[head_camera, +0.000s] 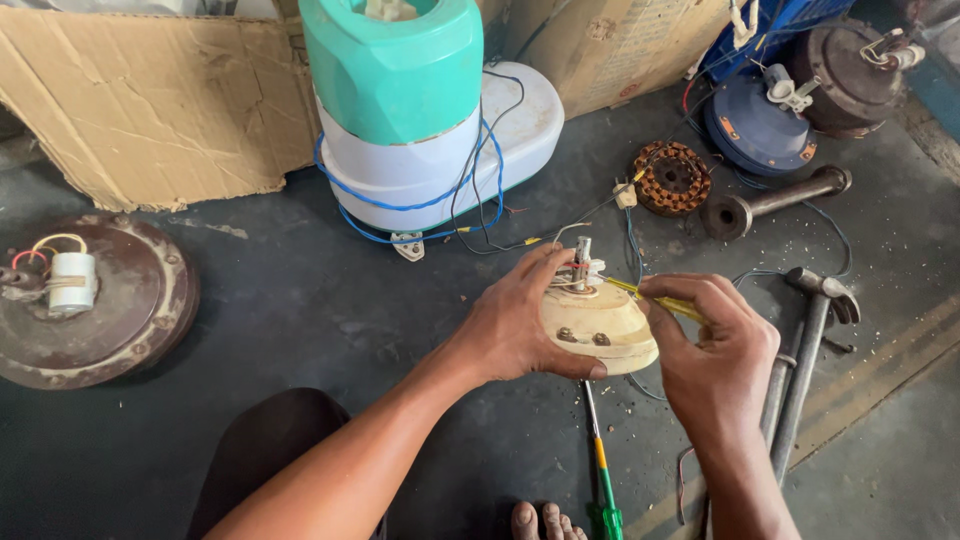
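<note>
My left hand (520, 320) grips a round cream-coloured motor housing (603, 330) with a short metal shaft and white wires on top. My right hand (712, 350) pinches a thin yellow-handled tool (650, 296) whose tip points at the wires by the shaft. Both hands hover over a dark floor. A green-handled screwdriver (601, 480) lies on the floor just below the housing.
A teal and white appliance body (400, 110) wrapped in blue wire stands behind. A brown fan motor cover (110, 300) lies left, a copper-wound stator (672, 178) and metal shaft (770, 200) right, a hammer (810, 340) beside my right hand. Cardboard (150, 100) lines the back. My toes (545, 522) show at the bottom.
</note>
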